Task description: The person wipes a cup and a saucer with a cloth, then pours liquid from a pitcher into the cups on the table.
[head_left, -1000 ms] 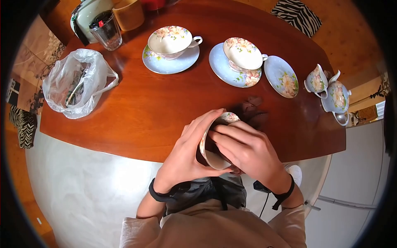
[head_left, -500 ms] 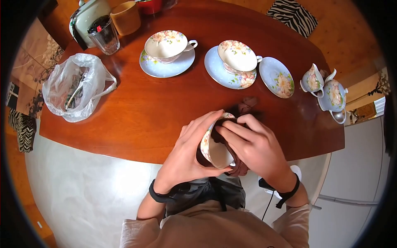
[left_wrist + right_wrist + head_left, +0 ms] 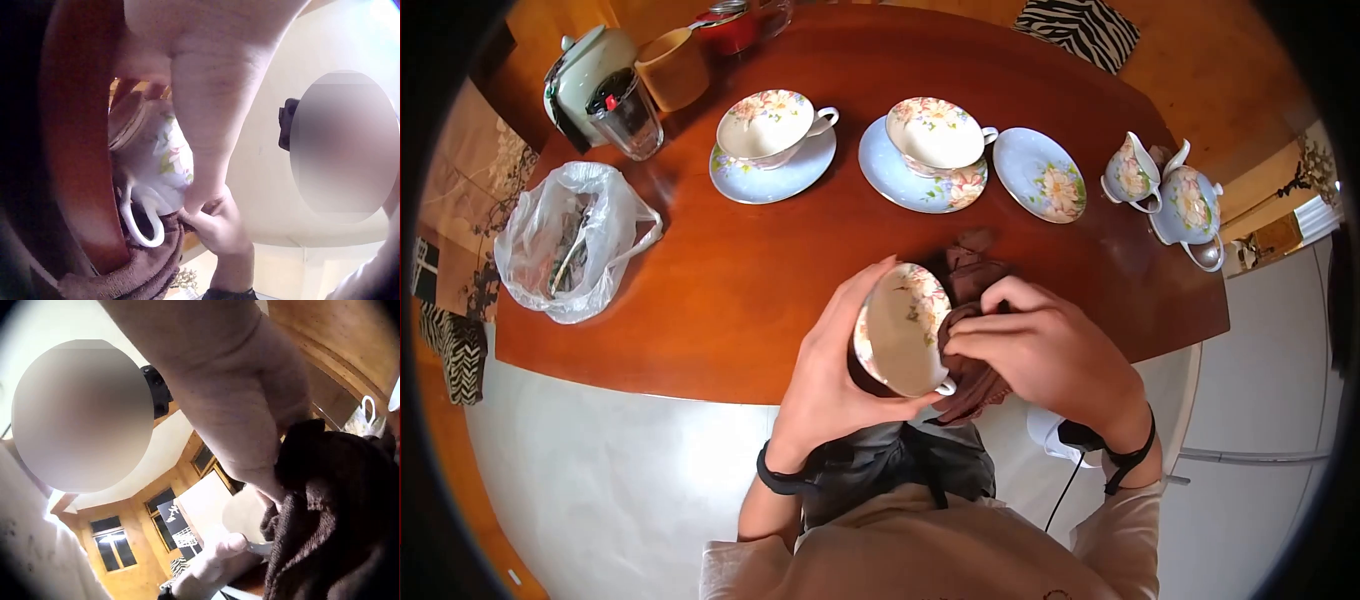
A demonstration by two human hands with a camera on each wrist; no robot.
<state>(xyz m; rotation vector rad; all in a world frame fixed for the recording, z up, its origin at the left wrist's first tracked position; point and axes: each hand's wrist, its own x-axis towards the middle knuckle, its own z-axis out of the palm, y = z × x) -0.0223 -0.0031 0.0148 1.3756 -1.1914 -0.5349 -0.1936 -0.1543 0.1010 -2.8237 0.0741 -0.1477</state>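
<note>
A floral teacup (image 3: 903,330) with a white inside is held over the table's near edge, its mouth facing up toward the head camera. My left hand (image 3: 825,365) grips it round its left side, thumb along the bottom. Its white handle (image 3: 147,225) hangs on the side by the cloth in the left wrist view. My right hand (image 3: 1055,355) pinches a brown cloth (image 3: 972,392) against the cup's right rim. The cloth drapes below the fingers in dark folds (image 3: 331,519) in the right wrist view.
Two matching cups, one (image 3: 765,130) at left and one (image 3: 935,135) at centre, stand on blue saucers. Beside them lies a bare saucer (image 3: 1040,175). A creamer (image 3: 1132,172) and teapot (image 3: 1193,205) stand far right. At left are a plastic bag (image 3: 575,245) and a glass (image 3: 628,120).
My right hand has come out of the cup and moved right with the cloth, more of which now shows. The cup has turned so its inside faces up more. The view has shifted slightly.
</note>
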